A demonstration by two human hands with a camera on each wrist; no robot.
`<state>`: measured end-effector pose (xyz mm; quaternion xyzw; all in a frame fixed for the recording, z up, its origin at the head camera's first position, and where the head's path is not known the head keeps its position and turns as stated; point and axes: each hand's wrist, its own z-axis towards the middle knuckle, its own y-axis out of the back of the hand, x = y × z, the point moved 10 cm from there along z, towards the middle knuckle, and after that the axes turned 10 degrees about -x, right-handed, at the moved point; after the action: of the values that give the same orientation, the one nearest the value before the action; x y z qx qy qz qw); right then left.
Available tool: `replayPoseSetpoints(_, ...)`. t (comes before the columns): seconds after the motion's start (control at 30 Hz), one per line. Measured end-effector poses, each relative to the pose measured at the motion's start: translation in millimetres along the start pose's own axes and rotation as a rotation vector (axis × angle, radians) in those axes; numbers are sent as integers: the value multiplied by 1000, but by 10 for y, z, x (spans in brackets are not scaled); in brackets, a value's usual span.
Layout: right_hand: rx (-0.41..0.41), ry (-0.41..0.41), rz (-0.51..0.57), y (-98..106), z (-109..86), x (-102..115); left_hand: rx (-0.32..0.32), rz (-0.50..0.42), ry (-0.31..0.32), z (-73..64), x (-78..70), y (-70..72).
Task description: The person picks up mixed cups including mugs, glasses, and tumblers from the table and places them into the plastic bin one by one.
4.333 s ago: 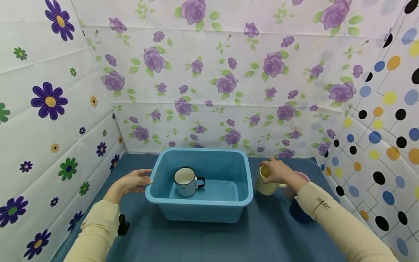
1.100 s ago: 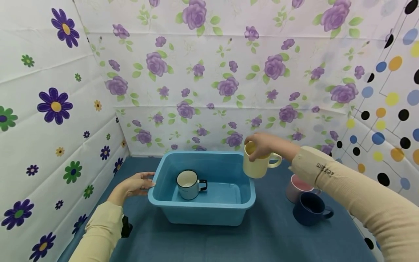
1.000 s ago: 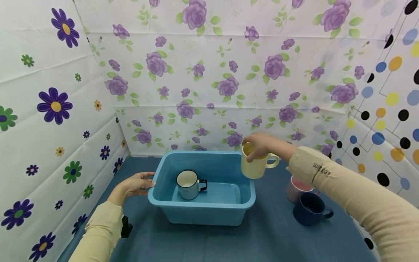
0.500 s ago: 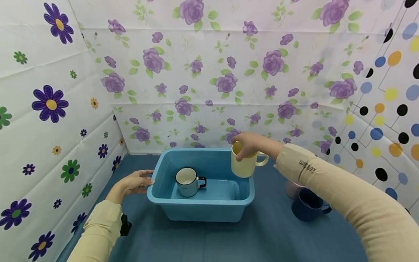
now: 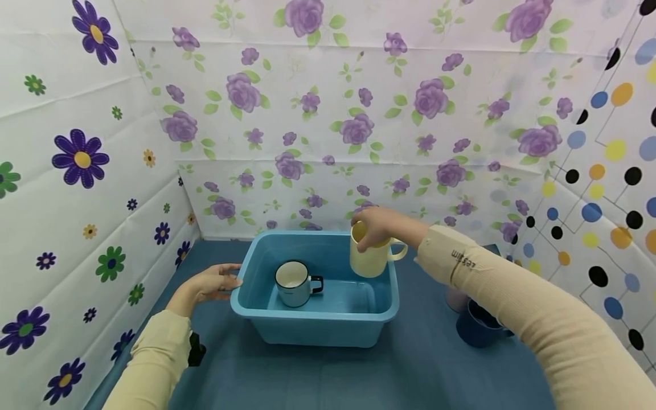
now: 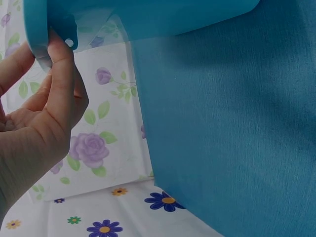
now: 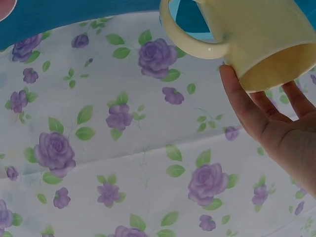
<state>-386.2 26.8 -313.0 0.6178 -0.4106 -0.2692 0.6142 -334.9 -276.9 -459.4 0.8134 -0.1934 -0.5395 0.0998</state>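
A yellow mug (image 5: 370, 261) hangs upright over the right part of the blue plastic tub (image 5: 320, 316), its handle toward the right. My right hand (image 5: 378, 225) grips it by the rim from above; in the right wrist view fingers (image 7: 242, 101) lie along the outside of the mug's rim. A white enamel mug (image 5: 293, 289) with a black rim and black handle stands inside the tub on the left. At the tub's left end my left hand (image 5: 212, 283) pinches the rim between thumb and fingers, as the left wrist view shows.
Right of the tub stand a dark blue mug (image 5: 476, 327) and a pink mug (image 5: 455, 299), both partly hidden by my right sleeve. The blue tablecloth (image 5: 318, 378) covers the table, and patterned sheets (image 5: 318, 114) rise behind and at both sides.
My right hand has lifted the yellow mug off the table, right of the tub, and carried it left over the tub. My left hand has stayed at the tub's left rim.
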Motion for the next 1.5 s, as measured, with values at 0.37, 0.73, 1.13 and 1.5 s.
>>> replayPoseSetpoints(0.37,12,-17,16,-143,130,136,-16,4,-6,0,25,14)
replayPoseSetpoints(0.73,12,-48,50,-295,271,159,-10,14,7,39,-24,2)
replayPoseSetpoints(1.13,-4,-77,84,-430,426,71,-2,37,26,-5,-17,5)
replayPoseSetpoints(1.5,-32,-102,94,-508,523,-7,-13,72,19,0,-49,7)
